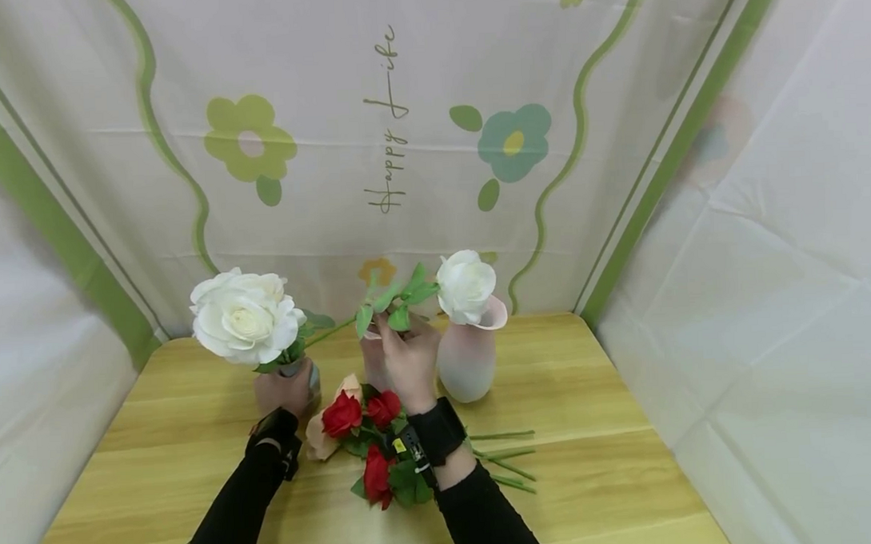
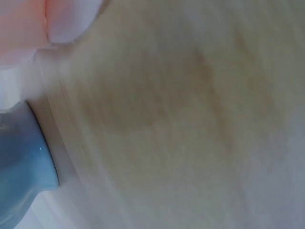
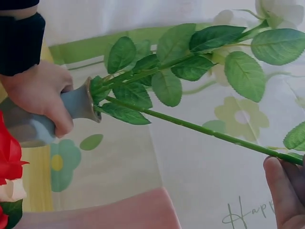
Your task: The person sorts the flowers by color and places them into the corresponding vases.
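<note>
Tabletop (image 1: pixel 592 435), left hand (image 1: pixel 284 387) gripping vase (image 3: pixel 82 106), right (image 1: pixel 411 365) — stem (image 3: pixel 190 126)

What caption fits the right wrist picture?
The left hand grips a flared blue-grey vase while the right hand pinches a thin green stem.

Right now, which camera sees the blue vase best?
The right wrist view. There the blue vase shows its rim, neck and part of its body, with the left hand gripping it. The head view shows only bits around that hand; the left wrist view just a piece, cut off at the edge.
</note>
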A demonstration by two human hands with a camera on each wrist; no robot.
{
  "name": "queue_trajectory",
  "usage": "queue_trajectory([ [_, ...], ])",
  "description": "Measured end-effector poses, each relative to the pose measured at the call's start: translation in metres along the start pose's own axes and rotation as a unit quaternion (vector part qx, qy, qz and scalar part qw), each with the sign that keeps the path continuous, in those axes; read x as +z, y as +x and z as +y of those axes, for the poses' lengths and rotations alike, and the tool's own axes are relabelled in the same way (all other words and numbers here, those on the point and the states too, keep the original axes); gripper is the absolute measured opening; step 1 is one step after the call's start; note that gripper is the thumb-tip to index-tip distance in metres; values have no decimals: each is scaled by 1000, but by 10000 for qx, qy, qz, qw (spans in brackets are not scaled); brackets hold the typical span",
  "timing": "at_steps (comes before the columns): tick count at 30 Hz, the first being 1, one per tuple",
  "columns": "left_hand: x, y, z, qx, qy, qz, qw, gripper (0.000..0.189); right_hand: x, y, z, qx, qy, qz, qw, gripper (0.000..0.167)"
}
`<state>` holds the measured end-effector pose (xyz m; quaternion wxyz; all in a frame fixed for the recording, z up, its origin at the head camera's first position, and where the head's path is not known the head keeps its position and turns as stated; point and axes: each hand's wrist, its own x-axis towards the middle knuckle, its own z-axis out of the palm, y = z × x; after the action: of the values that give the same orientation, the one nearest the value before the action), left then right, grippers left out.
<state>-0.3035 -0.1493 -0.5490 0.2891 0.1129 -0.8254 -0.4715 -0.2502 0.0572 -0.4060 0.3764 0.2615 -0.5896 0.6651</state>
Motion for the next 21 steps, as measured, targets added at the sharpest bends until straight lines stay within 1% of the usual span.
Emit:
queue_trajectory([
  [1,1,0,0,9,-12,25,10000,27,1,1,2,-79,-71,-26,9999,15],
  [3,2,1,-2,3,-18,66,10000,27,4,1,4,-109,-196,-68,9997,17],
  [4,2,1,-2,-8,-15,79,10000,27,6,0,5,-127,-174,-146,9997,20],
  [5,3,2,-3,-20,-2,78,10000,27,9,4,-9,-57,-238,-220,9995,23],
  [6,4,2,-3,-24,8,83,10000,26,11,3,-8,-90,-395,-301,9987,30],
  [7,4,2,-3,-26,11,88,10000,26,12,3,-7,-139,-532,-365,9978,27],
  [8,4,2,-3,-31,18,86,10000,26,15,2,-7,-158,-642,-449,9968,30],
  [10,5,2,-2,-29,35,87,10000,26,19,2,-7,-257,-1036,-650,9922,39],
  [11,5,3,-2,-45,45,88,9999,26,22,3,-8,-276,-1128,-701,9908,40],
  [13,5,3,-1,-56,71,90,9999,27,27,4,-9,-148,-884,-829,9925,24],
  [14,5,3,-1,-49,57,82,9999,27,30,4,-10,-122,-883,-866,9922,23],
  [16,5,3,-1,-38,3,79,10000,27,34,4,-12,-19,-847,-908,9923,12],
  [17,5,3,-2,-49,-4,56,10000,27,36,4,-13,-6,-789,-886,9929,13],
  [18,5,3,-2,-45,-2,50,10000,27,37,4,-12,1,-840,-863,9927,18],
  [19,4,2,-2,-45,-48,41,10000,28,38,3,-12,-117,-1133,-825,9901,13],
  [21,4,1,-3,-50,-85,-1,10000,29,38,1,-8,-290,-1847,-808,9790,7],
])
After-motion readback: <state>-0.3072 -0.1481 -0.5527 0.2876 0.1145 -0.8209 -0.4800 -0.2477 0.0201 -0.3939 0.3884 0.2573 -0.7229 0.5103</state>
